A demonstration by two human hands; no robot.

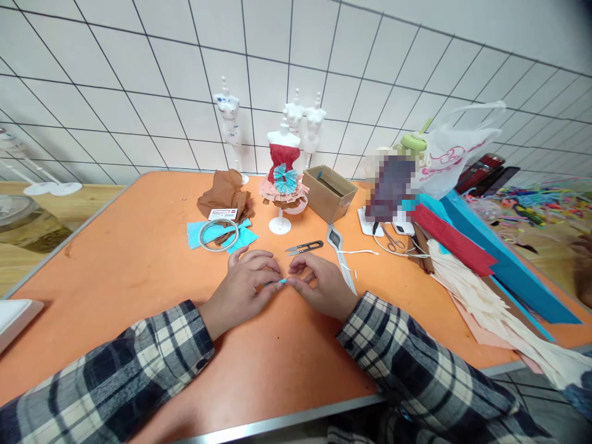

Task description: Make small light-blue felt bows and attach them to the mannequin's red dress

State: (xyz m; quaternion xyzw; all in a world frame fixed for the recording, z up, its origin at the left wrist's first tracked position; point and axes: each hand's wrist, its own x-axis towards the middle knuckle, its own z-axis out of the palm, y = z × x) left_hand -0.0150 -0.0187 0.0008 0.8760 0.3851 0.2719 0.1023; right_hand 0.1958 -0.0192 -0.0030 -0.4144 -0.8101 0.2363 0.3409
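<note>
Between the fingertips of my left hand point(252, 280) and my right hand point(319, 285) is a small piece of blue crepe paper point(282, 281), pinched from both sides just above the table. Most of it is hidden by the fingers. Just beyond my hands lie thread snips point(305, 247). Further back stands a small dress form point(283, 157) in a red bodice, with a blue bow point(285, 178) at its waist and a ruffled pink and brown skirt. A roll of tape point(202, 237) rests on blue paper pieces point(247, 237) ahead of my left hand.
Crumpled brown paper point(222, 192) and a cardboard box point(329, 196) flank the dress form. White dress forms point(227, 117) stand behind. A grey strip point(343, 259), scissors point(396, 245) and cables lie right. Coloured paper sheets point(457, 243) cover the right edge of the orange table point(115, 296).
</note>
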